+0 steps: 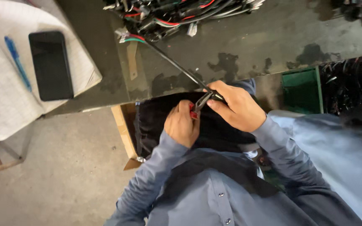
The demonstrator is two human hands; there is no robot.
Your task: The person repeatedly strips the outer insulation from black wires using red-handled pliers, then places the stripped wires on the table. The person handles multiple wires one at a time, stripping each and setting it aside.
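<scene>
A: What are the hands doing at the centre of the frame?

B: The right hand (235, 109) is closed around a black sleeved cable (172, 62), gripping it near its end, probably to keep it taut and steady. The left hand (182, 125) is curled shut on what looks like a small red-handled tool (198, 105), its tip meeting the cable right at the right hand's fingers.

A: Where does the cable run?

B: Diagonally up and left across the dark stained table (252, 46) to a tangle of wire bundles (177, 14) at the top centre, its red and green wires fanning out there.

A: Anything else around?

B: A black phone (50, 65) and a blue pen (16, 62) lie on an open notebook (1, 104) in the upper left, well apart. A green bin (301, 90) sits at the right.
</scene>
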